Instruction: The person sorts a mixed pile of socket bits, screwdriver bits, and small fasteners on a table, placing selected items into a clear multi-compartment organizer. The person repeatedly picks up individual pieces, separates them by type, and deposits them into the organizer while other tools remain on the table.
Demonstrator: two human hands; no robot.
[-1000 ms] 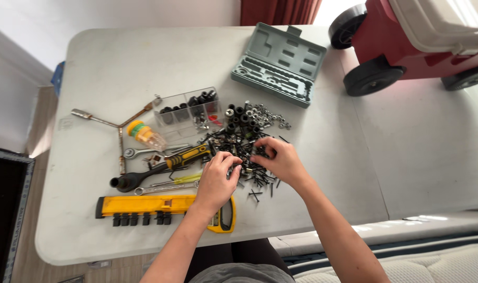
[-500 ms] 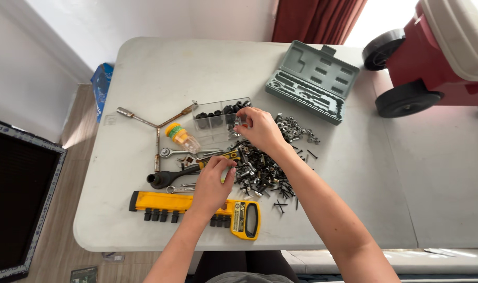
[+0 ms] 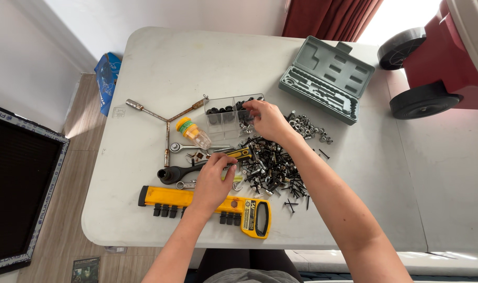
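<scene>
Head view: the right hand (image 3: 269,119) reaches over the clear box (image 3: 229,116), fingers pinched narrow above its right compartments; what they grip, if anything, is too small to tell. The box sits mid-table, its cells holding dark sockets. The left hand (image 3: 213,178) rests curled, fingertips at the left edge of the screw pile (image 3: 273,169), just beside the yellow-handled driver (image 3: 239,154); whether it holds something I cannot tell. Below it lies the yellow saw (image 3: 207,205). A Y-wrench (image 3: 165,121) and a ratchet (image 3: 178,172) lie left of the box; the open grey case (image 3: 327,78) and a cluster of nuts (image 3: 308,127) lie right of it, all on the white table (image 3: 160,63).
</scene>
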